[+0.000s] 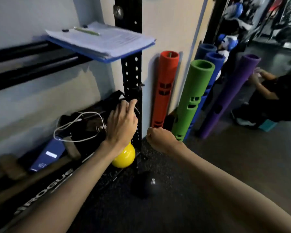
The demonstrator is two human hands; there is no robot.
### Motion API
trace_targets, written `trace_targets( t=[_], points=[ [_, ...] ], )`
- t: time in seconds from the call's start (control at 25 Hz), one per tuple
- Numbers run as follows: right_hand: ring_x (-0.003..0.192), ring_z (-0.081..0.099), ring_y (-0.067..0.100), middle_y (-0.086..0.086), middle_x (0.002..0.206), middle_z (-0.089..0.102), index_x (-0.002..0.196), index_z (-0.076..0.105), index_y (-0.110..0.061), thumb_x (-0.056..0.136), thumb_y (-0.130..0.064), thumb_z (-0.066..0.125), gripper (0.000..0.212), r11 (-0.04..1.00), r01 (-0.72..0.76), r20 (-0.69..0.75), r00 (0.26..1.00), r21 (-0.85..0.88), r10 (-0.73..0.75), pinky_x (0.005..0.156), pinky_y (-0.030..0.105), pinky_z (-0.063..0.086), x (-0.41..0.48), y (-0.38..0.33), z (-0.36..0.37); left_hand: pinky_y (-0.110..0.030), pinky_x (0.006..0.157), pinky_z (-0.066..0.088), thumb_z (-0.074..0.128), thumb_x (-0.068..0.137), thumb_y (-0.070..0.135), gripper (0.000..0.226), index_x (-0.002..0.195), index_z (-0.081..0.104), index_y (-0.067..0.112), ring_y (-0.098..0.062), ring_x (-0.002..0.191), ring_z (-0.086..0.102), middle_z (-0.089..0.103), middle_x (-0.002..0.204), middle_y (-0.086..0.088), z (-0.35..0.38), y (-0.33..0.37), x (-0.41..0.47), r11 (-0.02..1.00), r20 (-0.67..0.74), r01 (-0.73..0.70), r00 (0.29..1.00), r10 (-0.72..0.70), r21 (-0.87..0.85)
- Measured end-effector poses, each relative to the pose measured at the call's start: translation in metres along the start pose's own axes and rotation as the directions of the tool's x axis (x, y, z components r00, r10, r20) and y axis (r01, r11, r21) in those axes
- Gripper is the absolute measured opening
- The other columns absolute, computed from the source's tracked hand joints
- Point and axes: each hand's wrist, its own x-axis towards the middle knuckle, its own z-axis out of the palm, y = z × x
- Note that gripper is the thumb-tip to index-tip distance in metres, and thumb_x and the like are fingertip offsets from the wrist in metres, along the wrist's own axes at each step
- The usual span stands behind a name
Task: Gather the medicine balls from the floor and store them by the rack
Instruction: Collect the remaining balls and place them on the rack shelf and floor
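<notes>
The yellow medicine ball [124, 157] is round, smooth and glossy, so no long axis shows. It sits on the speckled rubber floor [158, 216] against the foot of the black perforated rack upright [133, 73]. It is below the left hand [120, 122], whose loosely bent fingers [131, 104] are near the upright. The matte black medicine ball [147, 184] lies just in front. The right hand [160, 139] is curled in an empty fist.

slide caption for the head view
Left hand and right hand near the rack upright above yellow medicine ball and black medicine ball
</notes>
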Motion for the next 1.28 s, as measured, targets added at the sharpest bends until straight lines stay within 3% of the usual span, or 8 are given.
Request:
trace_targets(
  t=[0.24, 0.52, 0.76, 1.08, 1.2, 1.28],
  points=[
    [0.104, 0.064, 0.043, 0.021, 0.114, 0.066, 0.116, 0.056, -0.01, 0.101, -0.03, 0.038, 0.031, 0.993, -0.111, 0.161, 0.982, 0.046, 0.102, 0.075, 0.041, 0.045, -0.001, 0.043, 0.089, -0.044, 0.065, 0.051, 0.058, 0.091, 0.018, 0.033, 0.124, 0.057, 0.012, -0.037, 0.086, 0.067, 0.065, 0.105, -0.013, 0.114, 0.012, -0.077, 0.993, 0.46, 0.096, 0.886, -0.052, -0.072],
    [0.099, 0.063, 0.041, 0.02, 0.113, 0.064, 0.113, 0.055, -0.009, 0.102, -0.029, 0.036, 0.03, 0.978, -0.2, 0.371, 0.914, 0.068, 0.161, 0.071, 0.039, 0.041, 0.033, 0.119, 0.197, -0.043, 0.071, 0.051, 0.052, 0.097, 0.02, 0.036, 0.132, 0.051, 0.013, -0.036, 0.098, 0.067, 0.062, 0.12, -0.013, 0.239, 0.03, -0.146, 0.984, 0.719, 0.18, 0.683, -0.126, 0.001],
    [0.102, 0.063, 0.041, 0.019, 0.115, 0.065, 0.122, 0.056, -0.01, 0.104, -0.03, 0.035, 0.034, 0.977, -0.198, 0.477, 0.868, 0.084, 0.135, 0.072, 0.039, 0.04, 0.088, 0.207, 0.321, -0.042, 0.074, 0.052, 0.052, 0.099, 0.023, 0.039, 0.136, 0.046, 0.015, -0.032, 0.103, 0.067, 0.06, 0.124, -0.012, 0.386, 0.046, -0.207, 0.965, 0.824, 0.24, 0.523, -0.218, 0.104],
    [0.109, 0.062, 0.04, 0.019, 0.122, 0.064, 0.121, 0.061, -0.007, 0.1, -0.023, 0.04, 0.033, 0.956, -0.291, 0.648, 0.732, 0.016, 0.212, 0.088, 0.043, 0.05, 0.133, 0.336, 0.548, -0.046, 0.088, 0.052, 0.05, 0.101, 0.027, 0.043, 0.141, 0.043, 0.015, -0.033, 0.112, 0.062, 0.057, 0.128, -0.014, 0.588, 0.024, -0.356, 0.886, 0.905, 0.37, 0.208, -0.371, 0.278],
    [0.11, 0.061, 0.04, 0.019, 0.122, 0.064, 0.122, 0.061, -0.006, 0.099, -0.024, 0.041, 0.035, 0.935, -0.353, 0.678, 0.696, 0.036, 0.237, 0.089, 0.043, 0.05, 0.149, 0.368, 0.621, -0.045, 0.085, 0.048, 0.048, 0.101, 0.032, 0.043, 0.14, 0.042, 0.015, -0.033, 0.113, 0.059, 0.053, 0.13, -0.014, 0.644, 0.011, -0.409, 0.792, 0.878, 0.518, 0.147, -0.456, 0.324],
    [0.108, 0.062, 0.041, 0.02, 0.12, 0.065, 0.118, 0.062, -0.006, 0.099, -0.028, 0.041, 0.036, 0.893, -0.442, 0.678, 0.682, 0.085, 0.273, 0.086, 0.043, 0.05, 0.164, 0.382, 0.658, -0.043, 0.085, 0.049, 0.05, 0.1, 0.031, 0.04, 0.137, 0.044, 0.015, -0.031, 0.11, 0.059, 0.054, 0.131, -0.014, 0.676, 0.002, -0.437, 0.623, 0.819, 0.699, 0.092, -0.566, 0.352]
  ],
)
